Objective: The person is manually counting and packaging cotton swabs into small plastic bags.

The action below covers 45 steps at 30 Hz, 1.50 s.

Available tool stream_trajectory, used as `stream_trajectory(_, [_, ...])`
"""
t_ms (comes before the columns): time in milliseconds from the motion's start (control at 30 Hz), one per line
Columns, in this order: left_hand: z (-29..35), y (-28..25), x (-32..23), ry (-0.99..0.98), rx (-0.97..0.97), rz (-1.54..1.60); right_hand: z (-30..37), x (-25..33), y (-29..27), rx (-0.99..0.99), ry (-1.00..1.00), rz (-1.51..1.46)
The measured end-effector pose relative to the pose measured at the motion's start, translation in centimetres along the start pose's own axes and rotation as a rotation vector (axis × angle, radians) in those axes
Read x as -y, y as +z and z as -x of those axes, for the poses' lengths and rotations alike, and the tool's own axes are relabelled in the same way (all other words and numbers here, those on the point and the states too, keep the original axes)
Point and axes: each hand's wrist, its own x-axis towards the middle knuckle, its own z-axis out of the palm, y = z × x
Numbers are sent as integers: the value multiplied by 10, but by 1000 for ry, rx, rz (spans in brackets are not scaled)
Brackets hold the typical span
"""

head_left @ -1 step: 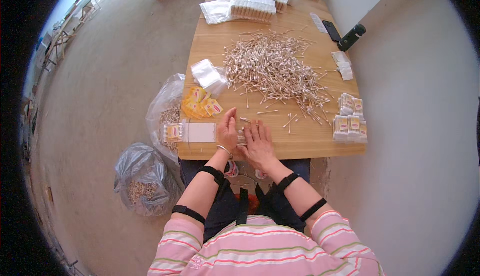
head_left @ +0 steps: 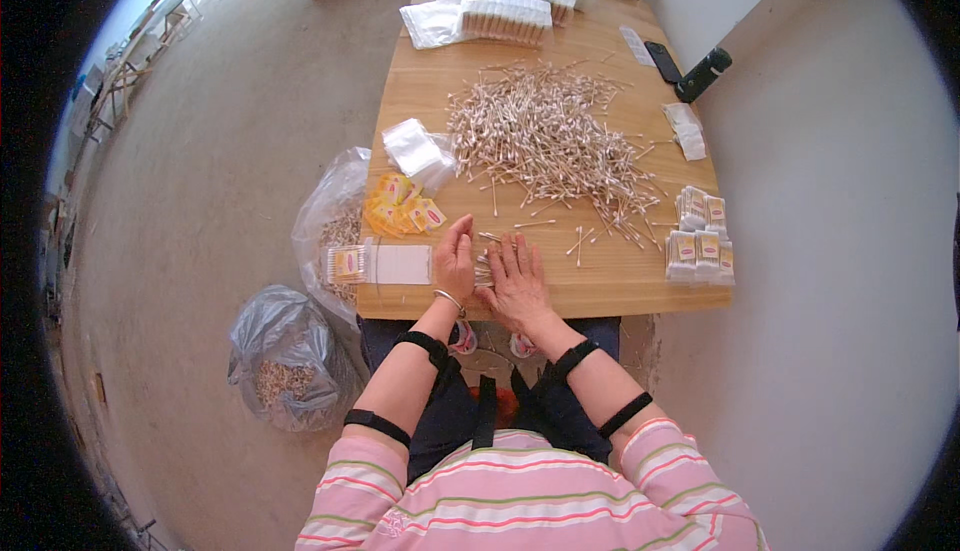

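Note:
My left hand [head_left: 456,261] stands on its edge on the table near the front, fingers stretched out and gripping nothing. Beside it my right hand [head_left: 516,279] lies flat, palm down, with its fingers slightly apart. A few cotton swabs [head_left: 483,269] show in the narrow gap between the hands; whatever is beneath the right palm is hidden. Just left of my left hand is a white card [head_left: 404,264], with a filled packet of cotton swabs [head_left: 347,264] at its left end. Beyond both hands spreads a large loose heap of cotton swabs [head_left: 545,136].
Yellow labels [head_left: 396,209] and clear bags [head_left: 412,148] lie at the table's left edge. Filled packets [head_left: 700,249] are stacked at the right. Bundled swabs [head_left: 505,16], a phone [head_left: 662,62] and a dark bottle [head_left: 703,75] sit farther back. A grey bag [head_left: 290,356] stands on the floor.

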Motion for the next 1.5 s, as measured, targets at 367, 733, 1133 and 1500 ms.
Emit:
stream_trajectory(367, [3,2,-11,-47,22,-73,16,5,-11,64,41,-13])
stream_trajectory(733, [2,-1,-5,-16,2,-119,27,3,-6,101,-72,-5])
stream_trajectory(1133, [1,0,-2,-35,-6,-32,-1,-15,-6,-129,-29,41])
stream_trajectory(1500, [10,-3,-9,-52,-14,-81,4,-4,6,-140,107,-45])
